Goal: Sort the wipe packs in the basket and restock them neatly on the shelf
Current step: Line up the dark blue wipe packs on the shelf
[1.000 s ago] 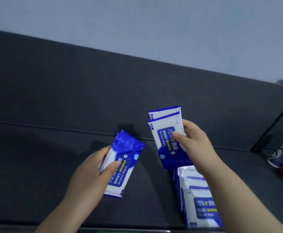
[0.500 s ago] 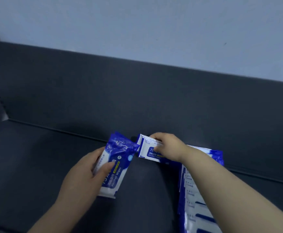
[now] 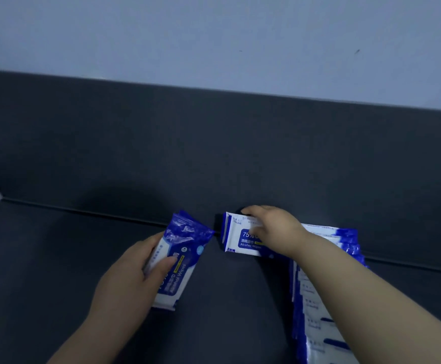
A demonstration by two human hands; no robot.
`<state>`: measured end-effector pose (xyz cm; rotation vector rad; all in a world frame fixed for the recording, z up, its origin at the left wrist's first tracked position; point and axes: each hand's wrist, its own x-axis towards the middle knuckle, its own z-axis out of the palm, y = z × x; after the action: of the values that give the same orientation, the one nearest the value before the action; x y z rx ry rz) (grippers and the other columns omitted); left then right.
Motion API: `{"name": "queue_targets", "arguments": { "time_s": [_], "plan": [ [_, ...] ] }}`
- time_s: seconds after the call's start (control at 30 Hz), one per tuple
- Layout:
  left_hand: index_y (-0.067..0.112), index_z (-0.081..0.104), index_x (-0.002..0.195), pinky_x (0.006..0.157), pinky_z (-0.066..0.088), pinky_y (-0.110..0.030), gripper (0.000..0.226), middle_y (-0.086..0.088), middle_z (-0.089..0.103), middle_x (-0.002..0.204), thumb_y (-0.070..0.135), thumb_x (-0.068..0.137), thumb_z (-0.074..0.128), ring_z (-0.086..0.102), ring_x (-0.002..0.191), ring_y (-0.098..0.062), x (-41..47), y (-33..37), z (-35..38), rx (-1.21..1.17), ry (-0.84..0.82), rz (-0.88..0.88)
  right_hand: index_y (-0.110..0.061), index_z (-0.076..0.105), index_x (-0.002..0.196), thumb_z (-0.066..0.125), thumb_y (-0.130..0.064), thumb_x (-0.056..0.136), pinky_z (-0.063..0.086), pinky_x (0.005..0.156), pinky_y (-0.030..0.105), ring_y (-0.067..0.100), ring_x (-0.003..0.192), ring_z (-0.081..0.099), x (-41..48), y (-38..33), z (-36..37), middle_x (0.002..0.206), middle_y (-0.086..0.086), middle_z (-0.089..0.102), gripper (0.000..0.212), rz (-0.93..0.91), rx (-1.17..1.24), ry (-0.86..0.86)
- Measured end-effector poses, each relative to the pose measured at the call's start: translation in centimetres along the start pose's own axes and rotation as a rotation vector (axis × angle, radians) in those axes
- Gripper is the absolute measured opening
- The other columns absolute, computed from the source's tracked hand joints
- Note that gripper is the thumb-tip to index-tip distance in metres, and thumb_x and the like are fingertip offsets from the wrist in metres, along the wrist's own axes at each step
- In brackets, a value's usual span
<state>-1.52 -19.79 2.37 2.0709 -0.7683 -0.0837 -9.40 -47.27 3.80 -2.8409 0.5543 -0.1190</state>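
Observation:
My left hand (image 3: 130, 279) grips a blue-and-white alcohol wipe pack (image 3: 181, 254) held upright-tilted above the dark surface. My right hand (image 3: 272, 228) rests on top of two stacked wipe packs (image 3: 237, 237) lying sideways at the back of the surface, fingers curled over their far edge. Under my right forearm a row of several more wipe packs (image 3: 316, 311) stands on edge, running toward me. No basket is in view.
The dark grey surface (image 3: 56, 271) has a raised dark back panel (image 3: 214, 153) behind it and a pale wall (image 3: 214, 35) above. A seam line runs along the back of the surface.
My right hand has brought its two packs down from an upright hold and laid them sideways at the head of the row. My left hand's pack has stayed about where it was.

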Motion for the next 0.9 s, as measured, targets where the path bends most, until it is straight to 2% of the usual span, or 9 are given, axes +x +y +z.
{"name": "queue_targets", "arguments": {
  "time_s": [0.1, 0.2, 0.33, 0.4, 0.47, 0.6, 0.73, 0.83, 0.9],
  "plan": [
    [0.053, 0.056, 0.111, 0.08, 0.044, -0.022, 0.034, 0.032, 0.061, 0.102, 0.03, 0.087, 0.062, 0.057, 0.096, 0.011, 0.8, -0.3, 0.1, -0.025, -0.01, 0.02, -0.031, 0.038, 0.138, 0.049, -0.021, 0.093, 0.036, 0.091, 0.026, 0.02, 0.118, 0.049, -0.2, 0.3, 0.0, 0.133, -0.004, 0.052, 0.048, 0.03, -0.021, -0.018],
    [0.057, 0.055, 0.108, 0.081, 0.045, -0.023, 0.035, 0.033, 0.06, 0.102, 0.03, 0.087, 0.063, 0.056, 0.096, 0.012, 1.3, -0.3, 0.5, -0.016, -0.038, 0.076, -0.026, 0.045, 0.134, 0.056, -0.027, 0.089, 0.036, 0.093, 0.029, 0.019, 0.116, 0.05, -0.5, 0.5, 1.1, 0.128, -0.004, 0.054, 0.046, -0.056, -0.303, 0.092],
    [0.064, 0.048, 0.107, 0.078, 0.039, -0.012, 0.035, 0.041, 0.053, 0.105, 0.039, 0.086, 0.062, 0.052, 0.098, 0.015, 2.6, -0.3, 1.1, 0.101, -0.121, 0.176, -0.022, 0.069, 0.093, 0.084, -0.033, 0.048, 0.047, 0.068, 0.03, 0.022, 0.082, 0.062, -0.8, 0.4, 2.3, 0.099, -0.002, 0.063, 0.049, -0.125, -0.48, 0.326],
    [0.06, 0.048, 0.116, 0.077, 0.037, -0.006, 0.037, 0.043, 0.05, 0.105, 0.043, 0.085, 0.061, 0.051, 0.099, 0.015, 3.4, -0.4, 1.7, 0.218, -0.214, 0.237, -0.018, 0.065, 0.092, 0.084, -0.035, 0.054, 0.045, 0.063, 0.031, 0.025, 0.08, 0.061, -1.1, 0.3, 2.5, 0.094, 0.001, 0.059, 0.046, -0.089, -0.418, 0.303],
    [0.058, 0.046, 0.122, 0.079, 0.036, -0.004, 0.042, 0.044, 0.048, 0.104, 0.044, 0.086, 0.061, 0.049, 0.101, 0.014, 4.4, -0.1, 2.7, 0.294, -0.305, 0.312, -0.016, 0.056, 0.107, 0.07, -0.04, 0.077, 0.04, 0.065, 0.032, 0.026, 0.093, 0.057, -1.2, 0.2, 2.4, 0.106, 0.002, 0.052, 0.041, -0.02, -0.34, 0.264],
    [0.051, 0.046, 0.128, 0.09, 0.039, -0.019, 0.042, 0.025, 0.055, 0.116, 0.048, 0.087, 0.057, 0.048, 0.11, 0.003, 7.2, 1.7, 5.6, 0.405, -0.467, 0.426, -0.017, 0.049, 0.109, 0.052, -0.025, 0.088, 0.035, 0.066, 0.029, 0.025, 0.1, 0.054, -1.2, 0.1, 2.4, 0.112, 0.001, 0.052, 0.023, 0.096, -0.285, 0.174],
    [0.038, 0.043, 0.137, 0.101, 0.032, -0.025, 0.05, 0.017, 0.05, 0.134, 0.05, 0.089, 0.055, 0.042, 0.124, -0.005, 9.9, 2.7, 8.2, 0.548, -0.543, 0.534, -0.017, 0.058, 0.098, 0.052, -0.018, 0.091, 0.048, 0.069, 0.027, 0.023, 0.09, 0.062, -0.5, 1.3, 2.5, 0.097, 0.004, 0.066, 0.009, 0.296, 0.177, 0.158],
    [0.034, 0.035, 0.142, 0.104, 0.026, -0.028, 0.058, 0.014, 0.045, 0.141, 0.053, 0.09, 0.051, 0.037, 0.131, -0.009, 11.2, 3.1, 9.7, 0.68, -0.598, 0.591, -0.01, 0.059, 0.099, 0.041, -0.013, 0.097, 0.052, 0.064, 0.026, 0.023, 0.078, 0.064, -0.6, 1.5, 1.3, 0.083, 0.007, 0.068, 0.019, 0.42, 0.614, 0.236],
    [0.032, 0.031, 0.144, 0.103, 0.026, -0.03, 0.059, 0.012, 0.044, 0.142, 0.052, 0.091, 0.049, 0.037, 0.131, -0.011, 11.3, 3.3, 10.8, 0.716, -0.612, 0.629, -0.002, 0.057, 0.107, 0.036, -0.012, 0.1, 0.051, 0.062, 0.023, 0.022, 0.073, 0.063, -1.0, 1.2, 0.5, 0.089, 0.015, 0.067, 0.024, 0.443, 0.852, 0.2]
  ]
}}
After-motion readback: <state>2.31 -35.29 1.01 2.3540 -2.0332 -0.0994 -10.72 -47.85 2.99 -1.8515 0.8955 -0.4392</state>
